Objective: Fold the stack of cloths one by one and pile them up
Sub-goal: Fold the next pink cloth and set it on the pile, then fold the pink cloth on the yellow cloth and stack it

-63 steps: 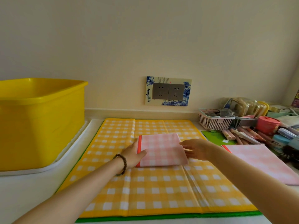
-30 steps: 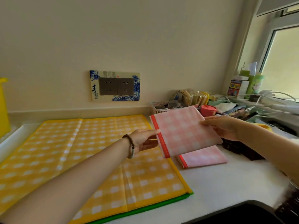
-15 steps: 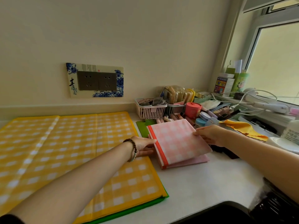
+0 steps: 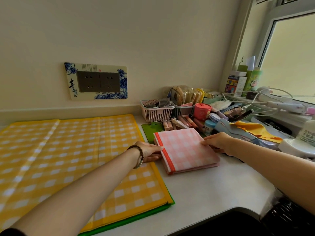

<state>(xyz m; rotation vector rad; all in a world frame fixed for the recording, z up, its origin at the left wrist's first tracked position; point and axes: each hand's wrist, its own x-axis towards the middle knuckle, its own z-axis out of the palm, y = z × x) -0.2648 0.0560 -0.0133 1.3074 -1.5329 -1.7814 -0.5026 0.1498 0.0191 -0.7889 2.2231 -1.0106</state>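
The folded pink cloth (image 4: 185,149) lies on the pile (image 4: 201,168), right of the yellow cloth (image 4: 68,150). The left hand (image 4: 148,150) and right hand (image 4: 216,142) pinch its side edges.

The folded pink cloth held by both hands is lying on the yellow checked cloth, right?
Not quite. In the head view the folded pink cloth lies on a lower pink cloth on the white counter, right of the yellow checked cloth, not on it. Left hand and right hand grip its edges.
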